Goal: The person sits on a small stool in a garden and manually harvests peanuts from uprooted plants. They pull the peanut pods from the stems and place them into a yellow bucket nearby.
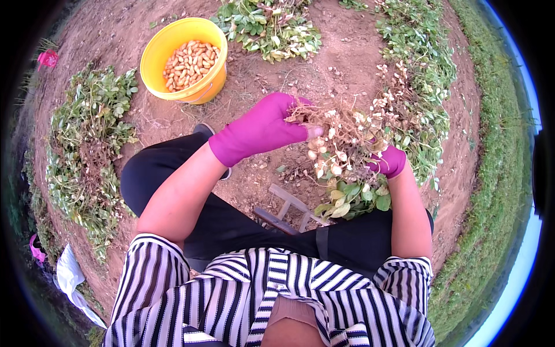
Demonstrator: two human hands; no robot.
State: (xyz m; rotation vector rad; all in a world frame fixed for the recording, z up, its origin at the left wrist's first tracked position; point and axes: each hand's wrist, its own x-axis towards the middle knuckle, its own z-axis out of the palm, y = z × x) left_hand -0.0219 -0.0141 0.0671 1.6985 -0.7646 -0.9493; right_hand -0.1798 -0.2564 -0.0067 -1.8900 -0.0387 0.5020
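Observation:
My left hand [273, 128], in a magenta glove with a bare thumb tip, grips the left side of the root tangle of a bunch of pulled peanut plants [342, 130]. Pale peanut pods [336, 169] hang from its roots. On the other side my right hand [390, 161], also in a magenta glove, is closed around the stems, its fingers partly hidden by the bunch. Green leaves hang below, over my right thigh. To the upper left stands a yellow bucket [151, 71] partly filled with picked peanuts [190, 65].
Heaps of peanut plants lie at the left [89, 152], at the top [273, 30] and along the right [416, 86]. A wooden frame [290, 208] sits between my legs. White sheeting [69, 271] lies lower left, with grass [494, 173] at far right.

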